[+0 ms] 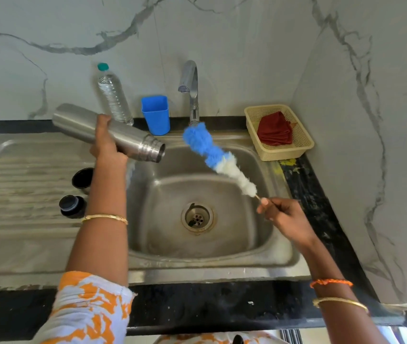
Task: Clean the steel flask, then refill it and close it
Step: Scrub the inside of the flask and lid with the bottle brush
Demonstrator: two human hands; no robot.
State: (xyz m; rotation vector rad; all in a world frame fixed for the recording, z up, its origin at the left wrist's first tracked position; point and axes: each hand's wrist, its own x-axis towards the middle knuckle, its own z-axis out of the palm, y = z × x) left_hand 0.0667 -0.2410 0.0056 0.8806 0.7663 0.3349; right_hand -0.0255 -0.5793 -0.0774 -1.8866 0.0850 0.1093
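Two hands are at work over the sink, one on each of the task's things. The steel flask (87, 125) lies almost on its side in the left-centre of the frame, its base toward the upper left and its open, threaded mouth tipped down and to the right, over the left edge of the sink basin (222, 232). The left hand (107, 141) wraps round the flask's middle from below, fingers curled over the far side, clamped on it. Right of the mouth, apart from it, the bottle brush (216, 155) slants across the centre of the frame: its fluffy blue end is up near the tap, its white part lower and to the right, running down to a thin stem. The right hand (286, 217), in the right-centre, pinches that stem between fingertips and thumb, closed on it.

On the ribbed draining board (23, 175) at the left stand two dark round pieces, one a black cup (82, 180) partly behind the left forearm, the other a black stopper (71, 206) just below it. Along the back edge, from left to right, stand a clear plastic water bottle (114, 95) with a teal cap, a blue tumbler (155, 114), the chrome tap (190, 88), and a cream basket (278, 131) holding a folded dark red cloth (274, 131). A black counter (309, 184) frames the sink, with grey-veined marble walls (247, 33) behind.
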